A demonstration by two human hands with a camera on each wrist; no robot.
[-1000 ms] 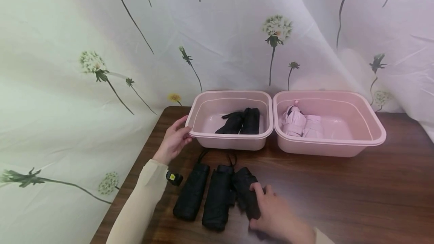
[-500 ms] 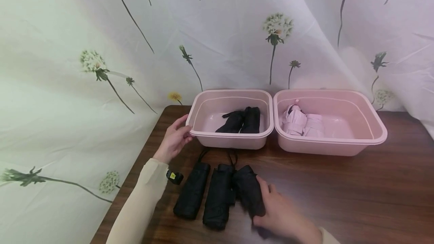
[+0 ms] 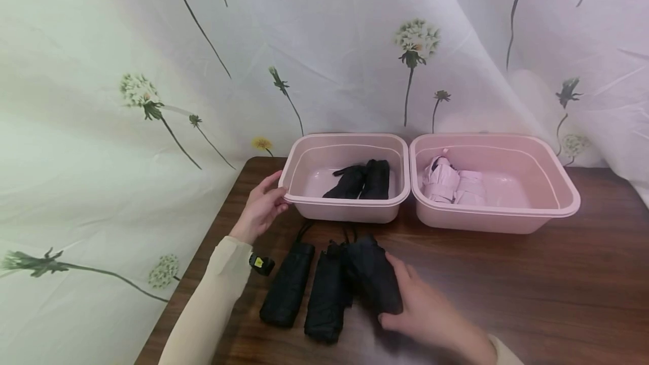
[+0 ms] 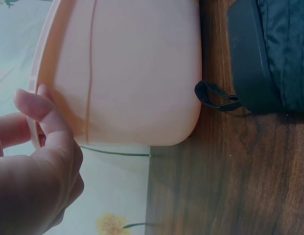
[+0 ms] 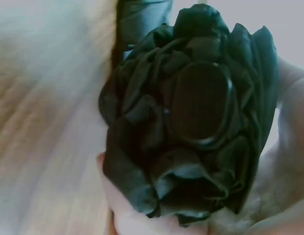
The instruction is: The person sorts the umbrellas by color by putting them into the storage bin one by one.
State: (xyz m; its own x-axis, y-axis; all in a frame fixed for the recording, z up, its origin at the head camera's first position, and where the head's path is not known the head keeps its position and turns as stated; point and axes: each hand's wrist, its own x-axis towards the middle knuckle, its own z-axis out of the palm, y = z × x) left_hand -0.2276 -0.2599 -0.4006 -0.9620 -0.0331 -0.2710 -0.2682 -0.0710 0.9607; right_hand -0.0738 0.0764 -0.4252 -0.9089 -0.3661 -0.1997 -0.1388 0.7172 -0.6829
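Note:
My left hand [image 3: 261, 210] pinches the left end of the rim of the left pink bin [image 3: 345, 214]; in the left wrist view, thumb and fingers lie on either side of that rim. Two black folded umbrellas [image 3: 376, 180] lie inside this bin. With my right hand [image 3: 426, 311] I grip another black folded umbrella [image 3: 375, 277], seen end-on in the right wrist view, its gathered cloth around a dark oval end [image 5: 200, 103]. It appears raised off the table. To its left lie a middle black umbrella [image 3: 324, 303], partly covered by it, and a left black umbrella [image 3: 287, 286].
A right pink bin [image 3: 487, 223] stands right beside the left one, with two pale pink folded umbrellas [image 3: 440, 182] at its left end. Both bins stand at the back of the brown wooden table [image 3: 507, 292], against a flower-printed curtain [image 3: 345, 44].
The umbrella in my right hand has risen and shifted slightly away from me, now overlapping the middle umbrella. My left hand has stayed on the bin rim.

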